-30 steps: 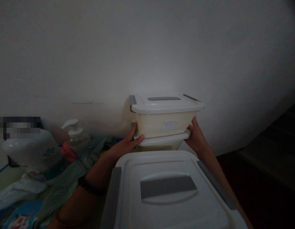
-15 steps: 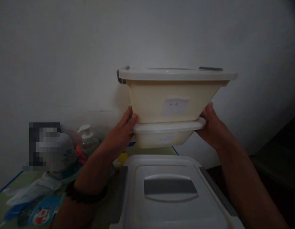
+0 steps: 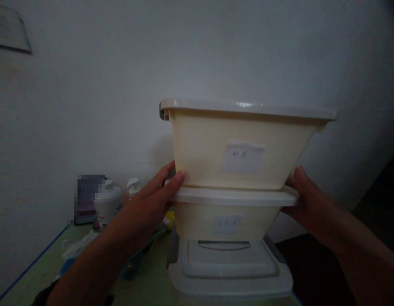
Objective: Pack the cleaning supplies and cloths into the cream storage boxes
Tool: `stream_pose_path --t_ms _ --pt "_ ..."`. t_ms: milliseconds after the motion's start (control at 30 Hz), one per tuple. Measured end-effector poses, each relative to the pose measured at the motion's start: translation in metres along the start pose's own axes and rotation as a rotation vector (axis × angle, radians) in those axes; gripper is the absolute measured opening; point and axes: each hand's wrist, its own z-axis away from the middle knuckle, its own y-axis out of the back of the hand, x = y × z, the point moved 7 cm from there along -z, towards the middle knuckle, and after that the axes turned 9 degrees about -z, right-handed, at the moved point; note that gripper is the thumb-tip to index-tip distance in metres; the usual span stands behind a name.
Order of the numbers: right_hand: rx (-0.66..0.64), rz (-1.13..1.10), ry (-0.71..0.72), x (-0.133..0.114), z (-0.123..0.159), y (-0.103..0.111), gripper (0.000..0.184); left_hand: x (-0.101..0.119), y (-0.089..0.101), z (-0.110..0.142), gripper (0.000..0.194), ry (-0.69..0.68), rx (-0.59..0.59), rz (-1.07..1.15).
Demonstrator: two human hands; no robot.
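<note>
Two cream plastic storage boxes with pale lids are stacked between my hands. The upper storage box (image 3: 199, 148) is larger and has a handwritten paper label. Beneath it is the lower storage box (image 3: 193, 221), also labelled. My left hand (image 3: 160, 191) grips the lower box's left rim, its thumb resting against the upper box. On the opposite side, my right hand (image 3: 303, 193) holds the lower box's right rim, fingers partly hidden underneath. Directly below is a third storage box (image 3: 230, 272), with a grey-white lid and grey side clips. Whether the stack touches this lid I cannot tell.
A green tabletop (image 3: 145, 289) with blue edging carries a white bottle (image 3: 109, 202), a pump bottle (image 3: 133, 187) and a crumpled plastic bag (image 3: 78, 246) on the left. Behind stands a pale wall (image 3: 104, 85). A dark area lies at the right.
The two stacked boxes have come down and closer in my hands, now overlapping the back of the third box's lid. The view has also shifted, bringing a framed item on the wall into sight.
</note>
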Motion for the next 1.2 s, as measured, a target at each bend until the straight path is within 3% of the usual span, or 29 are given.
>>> stream_pose_path --t_ms 100,233,333,467,567,667,767,900,1033,1200 --pt "-0.062 -0.005 -0.015 0.011 0.017 0.000 0.047 -0.011 0.000 0.019 0.063 0.053 0.012 -0.088" --pt "0.056 0.022 -0.011 0.021 0.024 0.012 0.052 -0.013 -0.005 0.027 0.069 0.056 -0.030 -0.166" --pt "0.087 0.071 0.041 0.028 0.021 0.022 0.058 -0.014 -0.011 0.028 0.074 -0.026 -0.121 -0.078" --pt "0.193 0.024 0.096 0.061 0.020 0.042 0.084 -0.039 -0.017 0.037 0.111 -0.132 -0.167 -0.123" --pt "0.270 0.110 0.186 0.088 0.034 0.047 0.084 -0.071 -0.025 0.048 0.134 -0.200 -0.151 -0.237" --pt "0.256 0.296 0.107 0.115 0.051 0.040 0.067 -0.100 -0.032 0.055 0.122 -0.177 -0.141 -0.252" --pt "0.253 0.368 0.050 0.125 0.054 0.038 0.063 -0.112 -0.037 0.051 0.114 -0.129 -0.133 -0.252" --pt "0.273 0.440 0.054 0.125 0.029 0.044 0.064 -0.113 -0.047 0.030 0.101 -0.096 -0.092 -0.230" --pt "0.360 0.490 0.128 0.130 -0.002 0.052 0.064 -0.115 -0.057 0.003 0.091 -0.199 0.033 -0.222" --pt "0.356 0.468 0.171 0.146 -0.038 0.058 0.055 -0.129 -0.068 -0.026 0.085 -0.288 0.125 -0.195"
